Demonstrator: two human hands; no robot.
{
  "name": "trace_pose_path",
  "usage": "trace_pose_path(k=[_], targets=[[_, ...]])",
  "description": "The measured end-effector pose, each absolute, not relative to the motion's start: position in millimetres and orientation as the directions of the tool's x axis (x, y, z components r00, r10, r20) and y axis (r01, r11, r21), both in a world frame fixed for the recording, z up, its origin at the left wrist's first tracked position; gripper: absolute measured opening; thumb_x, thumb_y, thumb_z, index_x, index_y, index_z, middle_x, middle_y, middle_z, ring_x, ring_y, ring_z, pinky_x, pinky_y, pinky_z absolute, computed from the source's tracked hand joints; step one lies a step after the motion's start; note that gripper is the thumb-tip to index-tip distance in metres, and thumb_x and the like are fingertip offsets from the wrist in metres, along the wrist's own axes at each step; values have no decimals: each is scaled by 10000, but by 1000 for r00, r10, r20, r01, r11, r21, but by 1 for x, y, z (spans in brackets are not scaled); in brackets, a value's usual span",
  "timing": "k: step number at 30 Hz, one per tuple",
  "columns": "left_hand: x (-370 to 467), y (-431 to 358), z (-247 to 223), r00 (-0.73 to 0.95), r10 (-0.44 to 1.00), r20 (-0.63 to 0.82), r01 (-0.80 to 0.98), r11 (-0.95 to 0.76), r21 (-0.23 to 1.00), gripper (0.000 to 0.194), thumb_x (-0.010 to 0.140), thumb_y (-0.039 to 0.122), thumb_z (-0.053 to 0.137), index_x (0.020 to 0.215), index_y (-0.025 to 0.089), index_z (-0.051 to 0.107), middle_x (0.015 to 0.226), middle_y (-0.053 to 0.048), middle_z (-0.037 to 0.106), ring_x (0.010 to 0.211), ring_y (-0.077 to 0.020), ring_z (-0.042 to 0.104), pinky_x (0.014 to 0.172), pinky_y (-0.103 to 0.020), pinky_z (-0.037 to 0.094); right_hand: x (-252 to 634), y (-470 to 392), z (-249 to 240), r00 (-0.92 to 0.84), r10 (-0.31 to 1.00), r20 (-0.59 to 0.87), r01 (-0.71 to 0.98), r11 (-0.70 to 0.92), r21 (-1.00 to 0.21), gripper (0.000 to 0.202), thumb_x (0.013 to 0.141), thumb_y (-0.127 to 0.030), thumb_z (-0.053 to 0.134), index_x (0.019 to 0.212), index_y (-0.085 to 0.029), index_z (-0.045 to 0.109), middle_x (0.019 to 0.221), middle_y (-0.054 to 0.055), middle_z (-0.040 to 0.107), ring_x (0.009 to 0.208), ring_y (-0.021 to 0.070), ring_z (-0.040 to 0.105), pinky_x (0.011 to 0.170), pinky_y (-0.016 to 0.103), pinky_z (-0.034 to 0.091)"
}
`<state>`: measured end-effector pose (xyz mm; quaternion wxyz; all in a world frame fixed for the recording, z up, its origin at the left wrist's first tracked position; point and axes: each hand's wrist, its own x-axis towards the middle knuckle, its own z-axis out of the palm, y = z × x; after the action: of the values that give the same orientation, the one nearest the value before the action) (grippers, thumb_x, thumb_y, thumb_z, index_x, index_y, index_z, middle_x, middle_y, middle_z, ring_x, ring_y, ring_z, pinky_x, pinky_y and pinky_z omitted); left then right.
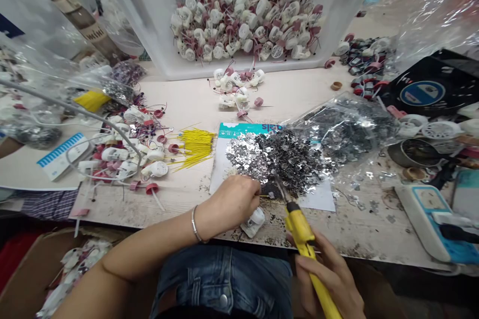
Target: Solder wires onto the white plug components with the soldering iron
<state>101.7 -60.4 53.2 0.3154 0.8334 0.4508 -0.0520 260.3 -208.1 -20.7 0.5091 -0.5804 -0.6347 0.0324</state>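
Note:
My right hand (329, 274) is wrapped around the yellow handle of a soldering iron (305, 234). Its metal tip points up and left into a heap of small dark and silvery metal pieces (284, 159). Closed in a pinch, my left hand (234, 202) is just left of the tip, with a short bit of thin yellow wire (265, 195) showing past the fingers. A small pale piece (271, 195) is by the wire's end. Below the left hand, a white plastic part (254, 223) lies at the table edge, partly covered by the fingers.
Yellow wires (196, 147) lie in a bundle left of the heap. White and pink wired parts (138, 154) pile further left. A clear bin (239, 67) of similar parts stands behind. On the right are a plastic bag (352, 124) of metal pieces and a power strip (434, 224).

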Motion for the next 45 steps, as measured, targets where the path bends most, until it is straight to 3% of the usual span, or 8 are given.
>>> trace_pose_path(k=[5,9,14,17,21,29,34,45], targets=[[101,-78,51,684,723,-100,477,-340,810,113,833,157,616,819,154,728,785,-38,732,711,-133,648,693,-229,499,239,-172,-18,330,707,626,605,350,-715,218,707,-2,706,708,-169,566,1235,66,556,991,186,667,740,291,621],[91,-81,46,415,906,79,266,-204,942,134,867,223,619,856,144,726,810,-37,741,719,-112,664,677,-201,532,232,-165,-11,313,734,603,532,390,-751,277,692,0,715,691,-174,500,1194,70,533,1113,194,601,788,296,612],[54,-80,51,326,903,281,457,-411,789,202,922,167,514,1044,155,675,874,-56,699,783,-120,642,710,-229,536,229,-158,-18,-18,805,593,560,500,-661,167,774,-26,626,802,-175,556,1286,68,453,1096,154,600,802,233,591],[24,-90,53,518,758,397,509,-646,569,245,915,116,521,1138,153,616,857,-55,669,749,-120,614,658,-225,516,224,-151,-21,79,805,588,578,444,-684,171,772,-41,641,762,-178,540,1247,48,470,1056,133,612,805,212,576],[9,-110,47,798,524,299,408,-834,372,257,926,74,454,1141,106,591,718,-44,654,618,-134,569,571,-245,489,213,-143,-20,281,781,558,594,315,-740,222,737,-92,722,746,-186,521,1187,55,501,1089,140,588,848,231,556],[40,-115,13,346,933,101,392,-241,888,130,855,208,639,785,124,708,717,-56,701,652,-126,642,626,-210,528,197,-139,-24,149,781,607,559,439,-703,172,766,-101,672,800,-193,532,1191,77,481,1094,168,583,817,296,583],[38,-116,8,406,904,138,450,-329,830,176,896,193,567,860,131,728,742,-59,694,690,-134,639,655,-222,518,191,-143,-20,221,867,446,328,365,-872,239,737,-152,724,800,-199,499,1216,71,470,1079,186,608,759,299,617],[36,-122,17,463,881,94,654,-411,635,172,894,173,545,872,157,716,761,-55,673,711,-175,626,652,-274,506,191,-153,-15,191,823,535,368,445,-816,212,743,27,620,734,-172,548,1194,65,515,1010,183,636,726,310,623]])
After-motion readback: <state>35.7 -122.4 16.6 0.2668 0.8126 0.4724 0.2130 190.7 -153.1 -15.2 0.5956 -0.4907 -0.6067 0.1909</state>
